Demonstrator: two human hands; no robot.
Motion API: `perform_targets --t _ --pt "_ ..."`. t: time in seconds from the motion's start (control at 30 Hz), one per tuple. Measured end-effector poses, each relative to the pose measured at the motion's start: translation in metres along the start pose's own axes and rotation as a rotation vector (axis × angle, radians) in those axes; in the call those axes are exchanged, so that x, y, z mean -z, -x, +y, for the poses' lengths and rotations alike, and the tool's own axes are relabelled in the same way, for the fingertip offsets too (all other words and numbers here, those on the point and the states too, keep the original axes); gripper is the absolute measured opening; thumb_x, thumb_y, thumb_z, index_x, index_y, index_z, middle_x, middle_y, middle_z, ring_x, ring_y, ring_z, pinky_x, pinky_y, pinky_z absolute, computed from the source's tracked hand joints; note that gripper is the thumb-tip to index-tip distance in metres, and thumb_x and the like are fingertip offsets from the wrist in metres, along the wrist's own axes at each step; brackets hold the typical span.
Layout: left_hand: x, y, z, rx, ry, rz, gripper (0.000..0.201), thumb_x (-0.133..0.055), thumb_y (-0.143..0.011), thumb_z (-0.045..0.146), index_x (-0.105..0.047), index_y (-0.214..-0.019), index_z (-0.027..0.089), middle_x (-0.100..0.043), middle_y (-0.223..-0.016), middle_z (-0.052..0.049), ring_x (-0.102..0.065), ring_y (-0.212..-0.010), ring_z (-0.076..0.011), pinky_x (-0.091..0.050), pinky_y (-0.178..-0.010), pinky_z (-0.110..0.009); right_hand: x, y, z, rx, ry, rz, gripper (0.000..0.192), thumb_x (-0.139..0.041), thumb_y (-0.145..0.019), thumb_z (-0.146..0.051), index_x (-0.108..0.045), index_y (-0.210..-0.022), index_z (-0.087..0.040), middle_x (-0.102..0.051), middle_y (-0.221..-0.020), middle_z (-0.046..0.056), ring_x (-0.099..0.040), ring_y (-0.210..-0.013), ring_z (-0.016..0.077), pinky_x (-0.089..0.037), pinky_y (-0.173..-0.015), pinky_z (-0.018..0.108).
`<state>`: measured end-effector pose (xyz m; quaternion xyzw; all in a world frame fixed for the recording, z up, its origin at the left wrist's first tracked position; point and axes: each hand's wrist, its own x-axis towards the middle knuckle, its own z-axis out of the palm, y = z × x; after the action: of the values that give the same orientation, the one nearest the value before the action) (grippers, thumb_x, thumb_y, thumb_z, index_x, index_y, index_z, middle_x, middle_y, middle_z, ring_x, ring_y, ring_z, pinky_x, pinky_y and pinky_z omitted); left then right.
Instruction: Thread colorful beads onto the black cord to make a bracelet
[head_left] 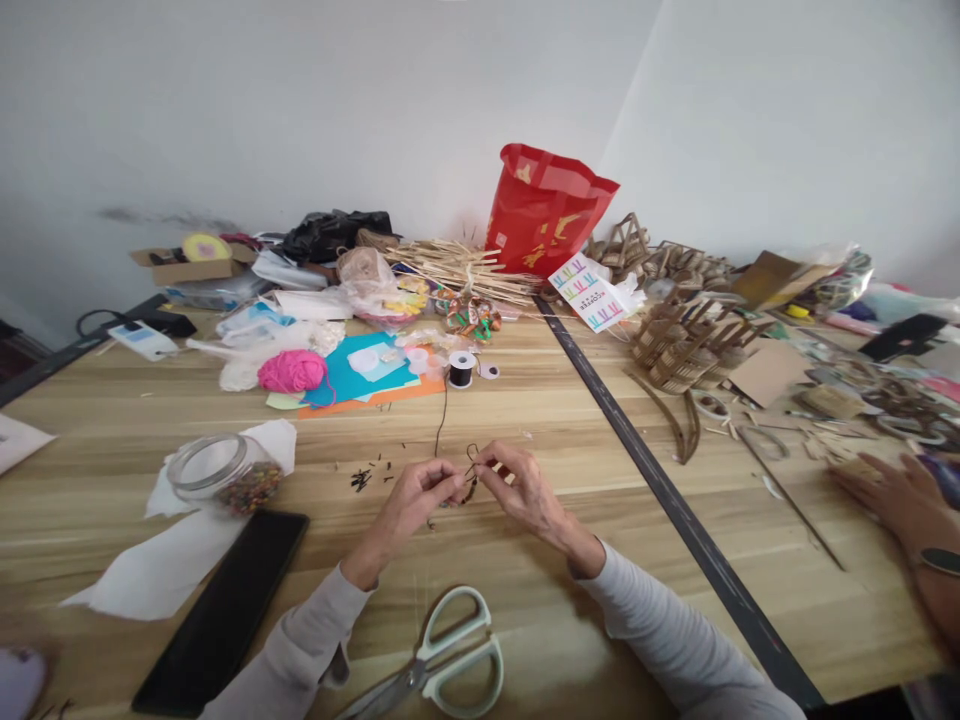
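In the head view my left hand (427,490) and my right hand (517,485) meet over the middle of the table. Both pinch a thin black cord (441,425), which runs back toward a spool of black thread (460,370). A short dark beaded piece (470,490) hangs between my fingertips; its details are too small to make out. Left of my hands lie several black cord snippets (361,479). Nearer to me, between my forearms, white-handled scissors (457,650) rest on the wood with their blades toward the lower left.
A tipped glass jar of beads (247,480) lies on white paper, beside a black phone-like slab (225,610). Pink yarn (292,371), blue sheets (360,365), a red bag (547,210) and small woven baskets (675,345) stand farther back. Another person's hand (892,495) rests at right.
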<state>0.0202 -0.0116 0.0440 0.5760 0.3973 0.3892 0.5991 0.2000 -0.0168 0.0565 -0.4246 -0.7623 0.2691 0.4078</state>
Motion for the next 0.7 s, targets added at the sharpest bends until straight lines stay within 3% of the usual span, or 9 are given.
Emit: perform_targets --t 0.13,0.37,0.57,0.7 --pt "0.000 -0.001 0.000 0.014 -0.007 0.027 0.028 -0.068 -0.072 0.039 -0.060 -0.062 0.014 -0.059 -0.058 0.000 -0.052 -0.058 -0.0133 -0.042 -0.061 -0.026 0.003 -0.002 0.003 -0.102 -0.117 0.042 0.010 -0.055 -0.087 -0.023 -0.060 -0.081 -0.016 -0.062 -0.070 0.000 -0.057 -0.063 0.0102 -0.041 -0.056 0.019" --pt "0.004 -0.001 -0.007 -0.005 0.044 0.070 0.021 -0.066 -0.075 0.034 -0.065 -0.068 0.014 -0.063 -0.065 -0.001 -0.055 -0.065 -0.0141 -0.041 -0.066 -0.025 0.001 -0.005 0.015 -0.232 -0.290 -0.032 0.019 -0.062 -0.081 -0.034 -0.061 -0.079 -0.015 -0.062 -0.068 0.001 -0.054 -0.057 0.0101 -0.042 -0.053 0.021" --pt "0.001 0.000 -0.008 0.014 0.159 0.059 0.019 -0.067 -0.075 0.033 -0.064 -0.070 0.016 -0.066 -0.069 -0.001 -0.060 -0.074 -0.0166 -0.044 -0.072 -0.025 -0.004 -0.005 0.011 -0.276 -0.400 -0.026 0.027 -0.069 -0.076 -0.036 -0.055 -0.087 -0.016 -0.064 -0.067 0.001 -0.060 -0.060 0.0122 -0.044 -0.053 0.021" --pt "-0.002 0.000 -0.008 0.052 0.174 0.056 0.023 -0.068 -0.074 0.037 -0.064 -0.070 0.014 -0.067 -0.069 -0.003 -0.062 -0.070 -0.0169 -0.045 -0.068 -0.026 -0.005 -0.004 0.007 -0.251 -0.328 -0.016 0.023 -0.069 -0.076 -0.034 -0.056 -0.084 -0.016 -0.064 -0.066 0.001 -0.060 -0.059 0.0120 -0.044 -0.052 0.021"
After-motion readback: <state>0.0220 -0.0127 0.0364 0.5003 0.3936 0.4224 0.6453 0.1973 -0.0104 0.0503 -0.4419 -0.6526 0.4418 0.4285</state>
